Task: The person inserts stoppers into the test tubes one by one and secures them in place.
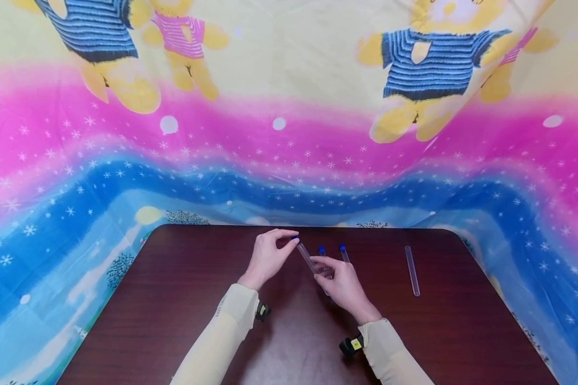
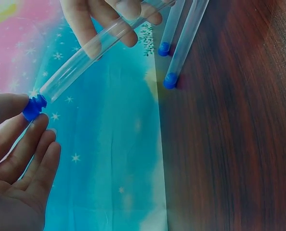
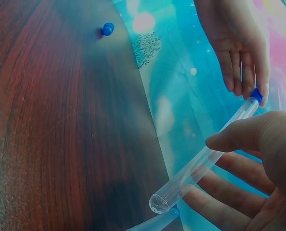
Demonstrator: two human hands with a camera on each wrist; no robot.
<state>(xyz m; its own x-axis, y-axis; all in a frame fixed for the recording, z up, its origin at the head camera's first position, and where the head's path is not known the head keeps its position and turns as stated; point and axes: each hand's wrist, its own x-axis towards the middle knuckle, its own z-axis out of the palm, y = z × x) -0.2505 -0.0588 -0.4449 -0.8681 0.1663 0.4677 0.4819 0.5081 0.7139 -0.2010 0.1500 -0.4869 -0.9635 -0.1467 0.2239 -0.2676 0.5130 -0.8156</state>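
My left hand (image 1: 267, 255) pinches a blue stopper (image 2: 34, 107) between thumb and fingers. The stopper is right at the mouth of a clear test tube (image 2: 80, 65); whether its tip is inside, I cannot tell. Thumb and fingers of my right hand (image 3: 249, 168) grip this tube around its middle. It slants, mouth toward the left hand and rounded end toward the lower left in the right wrist view. Behind the right hand, two capped test tubes lie on the table, with blue stoppers (image 1: 343, 247) at their far ends; the hand partly hides them in the head view.
A clear test tube (image 1: 412, 271) without a stopper lies to the right on the dark wooden table (image 1: 173, 310). A loose blue stopper (image 3: 107, 29) sits near the far edge in the right wrist view. Behind the table hangs a printed cloth (image 1: 289, 144).
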